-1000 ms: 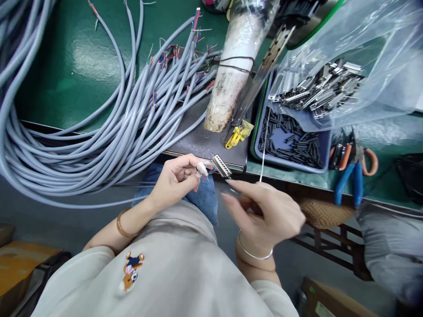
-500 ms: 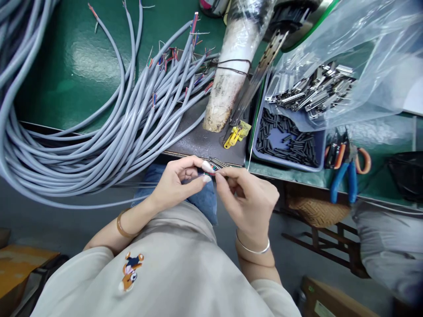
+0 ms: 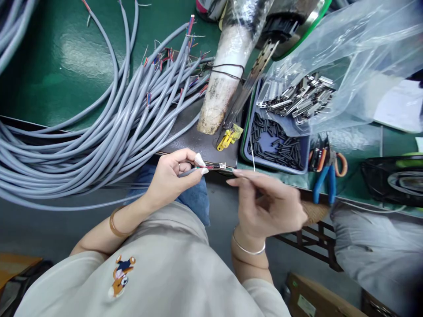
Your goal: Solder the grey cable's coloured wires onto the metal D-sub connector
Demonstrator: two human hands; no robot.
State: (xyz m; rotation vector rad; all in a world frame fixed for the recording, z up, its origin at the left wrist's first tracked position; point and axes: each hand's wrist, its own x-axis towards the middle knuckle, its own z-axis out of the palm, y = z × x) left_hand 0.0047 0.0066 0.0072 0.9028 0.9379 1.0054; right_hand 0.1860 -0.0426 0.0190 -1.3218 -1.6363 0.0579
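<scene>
My left hand (image 3: 172, 178) pinches the end of a grey cable between thumb and fingertips. From that grip, thin coloured wires (image 3: 209, 167) with black sleeves run right to a small metal-ended connector (image 3: 222, 166). Just to the right, my right hand (image 3: 269, 204) is smeared by motion, its thumb and forefinger drawn together. A thin dark piece seems to be at those fingertips, too blurred to name. Several loose grey cables (image 3: 132, 119) with stripped, coloured wire ends lie on the bench to the left.
A blue-grey tray (image 3: 274, 163) holds short black tubes (image 3: 287, 149), with metal connector parts (image 3: 306, 97) in a plastic bag over it. Pliers with blue handles (image 3: 325, 178) lie right of it. A wrapped white roll (image 3: 220, 83) and yellow clip (image 3: 228, 138) are ahead.
My right hand has moved right, away from the left fingertips. The connector and sleeved wires now show beyond my left hand, which still grips the cable. The whole view has shifted slightly.
</scene>
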